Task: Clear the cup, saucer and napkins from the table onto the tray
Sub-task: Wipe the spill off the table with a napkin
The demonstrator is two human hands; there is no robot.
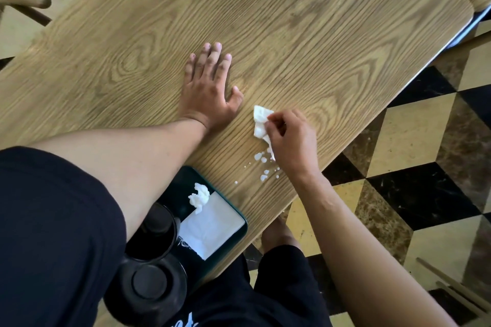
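Writing first: I can read none. A faint dark mark sits on the near edge of the flat napkin (212, 225), and pale lettering shows on the dark clothing at the bottom of the view, both too small or cut off for me to make out.

At about 6 o'clock, a dark green tray (239, 214) lies on the near edge of the wooden table (265, 8). On it I see the flat white napkin, with a crumpled white wad (199, 195) resting on its 11 o'clock corner. Just at 9 o'clock of the napkin stands a black cup (152, 231), partly hidden by my left forearm; what is inside I cannot tell. Below it, at 6 o'clock, sits a black round saucer (148, 281), with nothing on it that I can see.

My left hand (207, 87) lies flat near the table's middle, palm down, fingers straight and spread, holding nothing. My right hand (289, 138), at about 4 o'clock of it, has its fingers curled and pinches a crumpled white napkin (260, 121) against the table. Small white scraps (263, 167) lie scattered on the wood just below that napkin, between it and the tray.

Checkered black and yellow floor (414, 167) shows at 3 o'clock.
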